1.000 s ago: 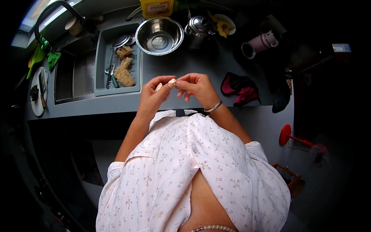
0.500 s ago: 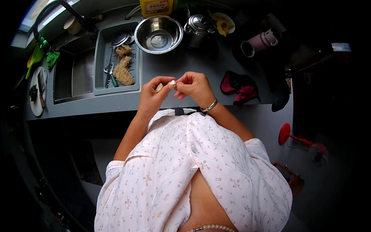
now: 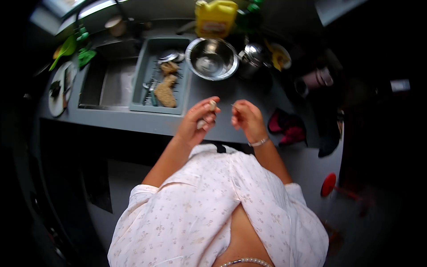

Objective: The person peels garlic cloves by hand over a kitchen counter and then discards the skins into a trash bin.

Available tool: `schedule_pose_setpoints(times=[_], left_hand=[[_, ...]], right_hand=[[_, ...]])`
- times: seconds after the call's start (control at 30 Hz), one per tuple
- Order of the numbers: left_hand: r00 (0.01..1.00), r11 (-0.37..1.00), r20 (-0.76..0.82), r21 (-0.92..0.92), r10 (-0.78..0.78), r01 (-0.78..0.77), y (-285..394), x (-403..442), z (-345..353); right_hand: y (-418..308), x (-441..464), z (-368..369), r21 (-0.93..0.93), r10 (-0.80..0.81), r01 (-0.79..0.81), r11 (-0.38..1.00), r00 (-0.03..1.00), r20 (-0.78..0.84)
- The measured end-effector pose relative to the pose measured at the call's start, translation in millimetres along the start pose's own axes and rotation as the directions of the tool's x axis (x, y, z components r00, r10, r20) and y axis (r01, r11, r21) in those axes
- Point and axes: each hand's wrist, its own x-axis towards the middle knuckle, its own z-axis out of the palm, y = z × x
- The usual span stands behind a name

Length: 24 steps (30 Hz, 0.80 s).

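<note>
One string of round white beads [image 3: 244, 261] comes first, right at the bottom, then a loose white shirt with a small floral print [image 3: 213, 200]. Up over the near edge of the grey table [image 3: 202, 90], the hands are apart from each other: the left hand [image 3: 199, 119] has its fingers closed on two pieces, a small whitish clove-shaped piece [image 3: 212, 105] at the fingertips and a second whitish piece [image 3: 201, 124] lower in the curled fingers. Across the gap, the right hand [image 3: 247, 119] is curled, a silvery bracelet [image 3: 258, 143] at its wrist; blur hides whether its fingertips pinch anything. Just beside it, a crumpled black-and-red cloth [image 3: 292, 130]. Farther left, a grey rectangular tray [image 3: 155, 109] carries a tan fibrous scrubber [image 3: 166, 94]. Beyond, a shiny round steel bowl [image 3: 221, 53] stands near a lidded steel kettle [image 3: 255, 54], and at the back, a bright yellow plastic jug [image 3: 216, 18].
</note>
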Motion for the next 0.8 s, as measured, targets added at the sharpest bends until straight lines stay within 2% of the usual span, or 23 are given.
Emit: schedule_pose_setpoints(times=[0.07, 0.1, 0.13, 0.2, 0.3, 0.37, 0.53, 0.67, 0.7, 0.8], left_hand=[[0.999, 0.999, 0.014, -0.035, 0.032, -0.031, 3.3, -8.4, -6.2], [0.998, 0.998, -0.028, -0.029, 0.050, -0.051, 5.4, -14.6, -6.0], [0.996, 0.996, -0.026, -0.026, 0.082, -0.082, 5.5, -19.4, -11.4], [0.990, 0.990, -0.032, -0.032, 0.140, -0.141, 5.1, -34.0, -18.0], [0.966, 0.972, -0.121, -0.043, 0.226, -0.233, 0.3, -56.5, -24.2], [0.935, 0.954, -0.221, -0.050, 0.277, -0.294, -6.2, -69.0, -22.0], [0.874, 0.904, -0.313, -0.090, 0.372, -0.417, -24.9, -104.0, -26.2], [0.804, 0.860, -0.411, -0.086, 0.429, -0.503, -37.4, -126.6, -26.6], [0.787, 0.848, -0.429, -0.086, 0.443, -0.524, -39.4, -132.7, -28.4], [0.752, 0.816, -0.453, -0.087, 0.479, -0.572, -40.8, -151.8, -38.2]], right_hand=[[6.1, -0.4, -6.2, 0.092, 0.030, -0.033, 0.995, 0.999, 0.034], [13.2, 1.6, -12.8, 0.179, 0.058, -0.069, 0.981, 0.996, 0.066], [17.3, 1.5, -13.7, 0.175, 0.086, -0.092, 0.980, 0.996, 0.037], [20.8, 2.6, -18.7, 0.222, 0.186, -0.200, 0.954, 0.979, 0.081], [21.8, 11.2, -18.0, 0.216, 0.250, -0.286, 0.933, 0.951, 0.179], [17.4, 15.0, -12.8, 0.181, 0.268, -0.308, 0.934, 0.939, 0.216], [26.8, 36.7, 6.3, 0.084, 0.306, -0.345, 0.935, 0.904, 0.300], [54.5, 42.6, 22.4, -0.003, 0.411, -0.429, 0.903, 0.862, 0.296], [59.5, 41.0, 29.4, -0.013, 0.423, -0.446, 0.895, 0.838, 0.344], [75.8, 33.4, 56.0, -0.139, 0.412, -0.389, 0.911, 0.840, 0.353]])
